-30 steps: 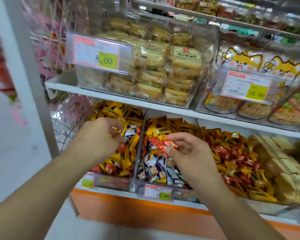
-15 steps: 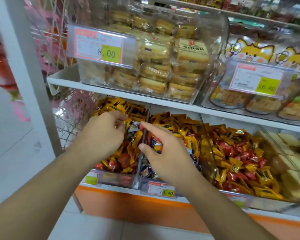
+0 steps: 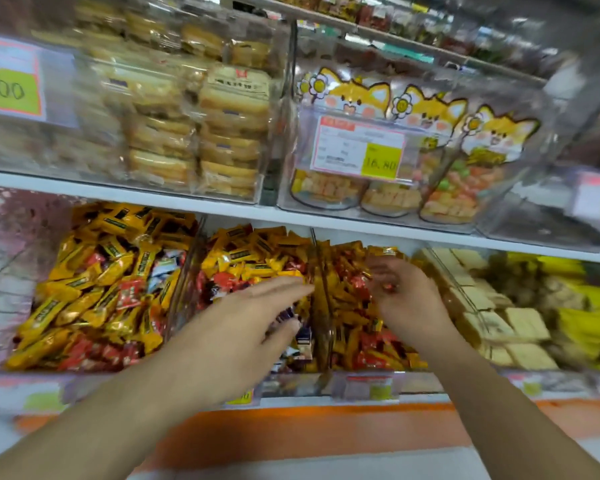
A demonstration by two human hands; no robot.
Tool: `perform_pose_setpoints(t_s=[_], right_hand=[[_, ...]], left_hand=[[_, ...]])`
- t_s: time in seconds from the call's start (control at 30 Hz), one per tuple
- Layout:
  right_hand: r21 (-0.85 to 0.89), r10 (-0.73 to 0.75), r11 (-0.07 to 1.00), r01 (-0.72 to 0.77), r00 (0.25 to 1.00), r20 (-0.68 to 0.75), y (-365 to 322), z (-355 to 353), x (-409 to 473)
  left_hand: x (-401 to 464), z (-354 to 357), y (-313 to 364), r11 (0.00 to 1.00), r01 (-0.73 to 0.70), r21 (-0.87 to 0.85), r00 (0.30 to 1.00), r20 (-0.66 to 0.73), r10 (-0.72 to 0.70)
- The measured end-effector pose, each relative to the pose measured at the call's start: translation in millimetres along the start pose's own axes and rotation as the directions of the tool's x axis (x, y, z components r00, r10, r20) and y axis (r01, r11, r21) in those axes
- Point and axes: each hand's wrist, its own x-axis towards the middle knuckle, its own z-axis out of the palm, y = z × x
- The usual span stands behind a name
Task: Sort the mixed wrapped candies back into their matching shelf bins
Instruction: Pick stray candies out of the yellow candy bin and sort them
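Note:
Three clear bins of wrapped candies stand side by side on the lower shelf. The left bin (image 3: 4,341) holds mostly yellow candies (image 3: 84,306) mixed with red and a few blue-white ones. Over the middle bin (image 3: 184,296), with its yellow, red and dark blue candies, my left hand (image 3: 243,327) stretches to the right with straight fingers and holds nothing. My right hand (image 3: 406,299) hovers over the third bin (image 3: 321,327) of red and yellow candies. Its fingers curl loosely round small red candies (image 3: 390,287). The picture is blurred by motion.
Right of the third bin lie pale square wrapped biscuits (image 3: 520,327) and yellow packs (image 3: 589,320). The upper shelf (image 3: 222,211) carries clear boxes of wrapped cakes (image 3: 194,133) and fox-print candy bags (image 3: 430,109). Price tags line the shelf front above an orange base (image 3: 291,434).
The view has shifted right. My left hand left the left bin and straightened its fingers over the middle bin. My right hand moved from the middle bin to the third bin.

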Motion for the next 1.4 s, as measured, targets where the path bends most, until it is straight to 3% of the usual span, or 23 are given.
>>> perform_pose_setpoints(t_s=[0.33,0.57,0.77,0.93,1.07,1.17,1.3,1.4], right_hand=[[-0.13,0.053,0.991,-0.023,0.972,0.227,41.3,7.4,42.5],[-0.203,0.024,0.979,0.006,0.989,0.146,50.4,14.7,47.5],[-0.031,0.055,0.998,-0.057,0.997,-0.061,47.4,0.1,38.8],[0.275,0.124,0.957,-0.089,0.986,-0.112,37.7,-20.2,26.6],[0.474,0.139,0.874,-0.104,0.99,-0.04,12.9,-26.2,6.8],[0.585,0.102,0.802,-0.119,0.993,0.062,-20.2,-16.6,-11.3],[0.671,-0.042,0.729,-0.134,0.97,0.24,-64.1,11.4,-34.0],[0.671,-0.064,0.727,-0.144,0.959,0.275,-88.0,31.0,-42.9]], left_hand=[[18.6,31.0,20.6,0.997,-0.002,-0.074,0.986,0.167,0.014],[17.2,26.6,30.5,1.0,0.016,-0.01,0.981,0.195,-0.014],[17.0,26.6,30.9,0.999,0.035,-0.037,0.981,0.191,-0.028],[18.7,31.3,23.7,0.998,0.013,-0.054,0.994,0.107,-0.007],[17.5,23.0,25.3,0.997,0.049,-0.066,0.999,-0.014,-0.05],[14.0,12.7,25.1,0.962,0.123,-0.245,0.983,-0.106,-0.153],[5.3,-2.5,24.6,0.811,0.174,-0.559,0.961,-0.084,-0.264],[-5.9,-19.4,13.7,0.804,0.212,-0.556,0.931,-0.136,-0.339]])
